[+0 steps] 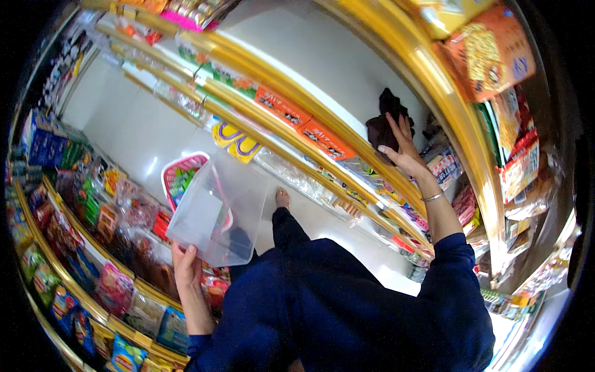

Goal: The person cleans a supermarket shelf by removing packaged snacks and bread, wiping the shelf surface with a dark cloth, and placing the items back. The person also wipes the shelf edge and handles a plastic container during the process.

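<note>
My left hand grips the lower left corner of a clear, frosted plastic bin, which is tilted over the aisle floor. Through its wall a pale patch shows. My right hand reaches onto a shelf board at the right, its fingers stretched out over a dark brown cloth. The cloth is bunched up and sticks out past the fingertips and beside the thumb. A thin bracelet circles my right wrist. Part of the cloth is hidden under the palm.
Yellow-edged shelves with orange price strips run across the right side. An orange snack packet lies on the upper shelf. A pink basket with green packets stands beyond the bin. Shelves of bagged snacks line the left.
</note>
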`<state>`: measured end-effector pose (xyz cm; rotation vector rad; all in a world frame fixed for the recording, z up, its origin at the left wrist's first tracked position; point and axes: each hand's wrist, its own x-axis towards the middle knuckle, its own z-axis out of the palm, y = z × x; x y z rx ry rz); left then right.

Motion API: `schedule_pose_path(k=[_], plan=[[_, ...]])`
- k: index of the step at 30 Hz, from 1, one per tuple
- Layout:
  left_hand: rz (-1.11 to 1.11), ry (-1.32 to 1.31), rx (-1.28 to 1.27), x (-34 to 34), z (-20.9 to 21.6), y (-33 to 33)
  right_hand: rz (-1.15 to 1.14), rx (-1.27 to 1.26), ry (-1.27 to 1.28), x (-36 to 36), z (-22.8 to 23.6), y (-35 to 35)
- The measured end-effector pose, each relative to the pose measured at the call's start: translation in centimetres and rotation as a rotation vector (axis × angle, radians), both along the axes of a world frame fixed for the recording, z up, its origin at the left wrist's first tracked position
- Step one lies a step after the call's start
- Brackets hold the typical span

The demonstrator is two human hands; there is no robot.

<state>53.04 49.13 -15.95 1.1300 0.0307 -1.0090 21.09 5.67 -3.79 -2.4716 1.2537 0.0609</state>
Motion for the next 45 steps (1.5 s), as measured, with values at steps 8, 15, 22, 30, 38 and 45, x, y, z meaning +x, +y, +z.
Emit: schedule_pose_path(k=[8,15,22,30,38,45], plan=[[0.014,0.128,0.024,-1.1,-1.6,-2.8,0.096,-0.3,-0.133,9.2,-3.7,-6.2],[0.082,0.151,0.048,-2.0,-2.1,-4.0,0.076,-0.253,-0.275,21.2,-4.0,-15.6],[0.148,0.18,0.145,-2.4,-2.1,-2.0,0.277,-0.226,-0.179,24.2,-4.4,-24.4],[0.139,0.139,0.103,-2.7,-2.3,-1.8,0.152,-0.499,-0.345,23.5,-8.0,-23.2],[0.108,0.116,0.035,-2.5,-0.9,-2.2,0.129,-0.026,-0.577,23.7,-5.2,-13.6],[0.119,0.048,-0.022,-3.4,-0.4,-1.2,0.138,-0.005,-0.539,21.6,-4.7,-8.4]])
